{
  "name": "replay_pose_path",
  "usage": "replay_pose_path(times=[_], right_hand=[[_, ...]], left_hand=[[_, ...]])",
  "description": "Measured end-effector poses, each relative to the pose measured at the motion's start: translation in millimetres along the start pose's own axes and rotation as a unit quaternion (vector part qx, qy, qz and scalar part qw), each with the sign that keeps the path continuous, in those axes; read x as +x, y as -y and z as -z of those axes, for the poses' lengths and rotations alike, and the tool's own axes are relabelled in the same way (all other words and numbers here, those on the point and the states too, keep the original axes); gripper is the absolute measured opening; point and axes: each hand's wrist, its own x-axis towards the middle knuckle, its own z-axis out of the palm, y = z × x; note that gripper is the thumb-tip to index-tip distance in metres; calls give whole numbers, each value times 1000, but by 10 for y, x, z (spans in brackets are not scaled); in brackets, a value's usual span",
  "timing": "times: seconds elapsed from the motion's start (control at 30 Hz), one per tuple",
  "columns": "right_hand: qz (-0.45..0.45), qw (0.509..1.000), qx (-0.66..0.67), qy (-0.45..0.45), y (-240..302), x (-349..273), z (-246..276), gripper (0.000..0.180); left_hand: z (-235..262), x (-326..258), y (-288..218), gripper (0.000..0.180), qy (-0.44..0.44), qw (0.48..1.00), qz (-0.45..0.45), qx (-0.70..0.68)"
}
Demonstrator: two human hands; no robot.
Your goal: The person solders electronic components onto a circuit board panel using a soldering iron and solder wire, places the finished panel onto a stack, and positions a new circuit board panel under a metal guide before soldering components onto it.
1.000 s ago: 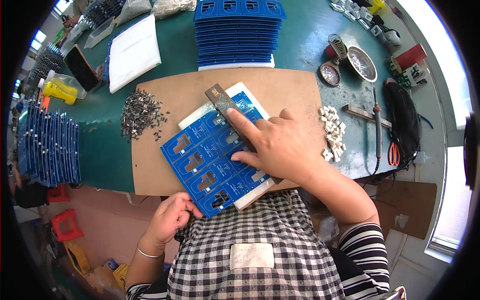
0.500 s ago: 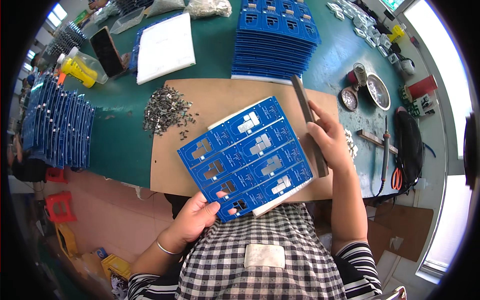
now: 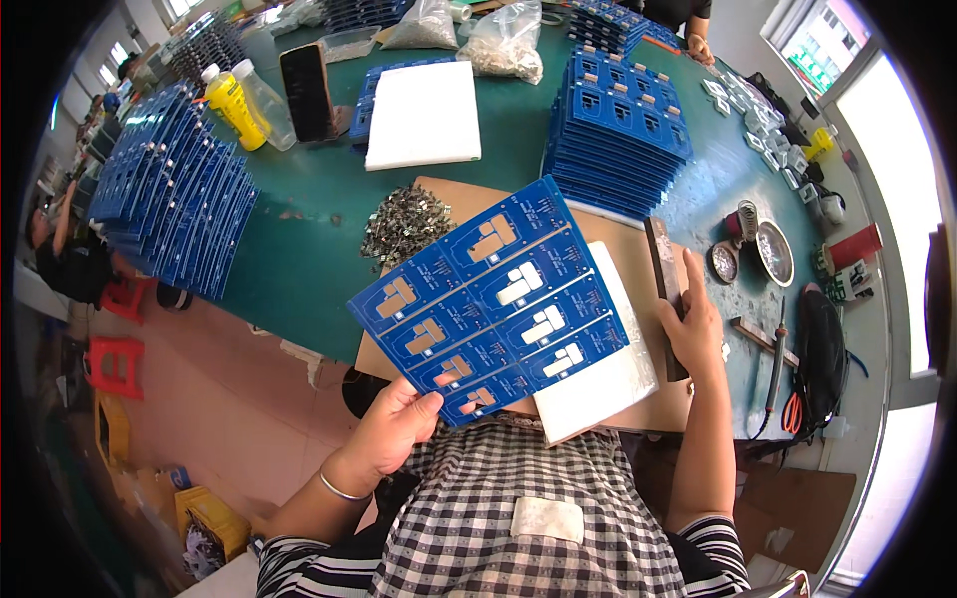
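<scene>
My left hand (image 3: 399, 424) grips the lower left corner of a blue circuit board panel (image 3: 498, 324), thumb on top and fingertips showing through its cutouts. The panel is tilted and held above a white pad (image 3: 603, 389), which sticks out from under its right side. My right hand (image 3: 695, 329) is beside a dark, narrow bar (image 3: 661, 249) on the brown board (image 3: 638, 414). Its index finger is stretched out along the bar and its thumb lies over the bar's side; the other fingers are mostly hidden.
Small dark components (image 3: 404, 224) lie heaped behind the panel. Stacks of blue panels stand at back right (image 3: 618, 140) and left (image 3: 174, 189). A white slab (image 3: 424, 115), a phone (image 3: 307, 95), a soldering iron (image 3: 778, 359) and a metal dish (image 3: 774, 254) surround the workspace. Another person's hand (image 3: 701, 48) shows far back.
The view has shifted, so the table appears farther right. The panel has come up off the white pad, baring more of it. My right fingers have straightened from around the bar.
</scene>
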Motion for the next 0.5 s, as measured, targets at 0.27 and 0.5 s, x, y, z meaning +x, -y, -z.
replay_pose_path(times=[0.27, 0.5], right_hand=[[56, 993, -102, -12, -130, -63, -39, 82], [133, 982, -118, -58, -139, -129, -144, 59]], left_hand=[[10, 83, -13, 23, -13, 998, -49, -45], [142, 29, -411, 25, -29, 989, -133, -63]])
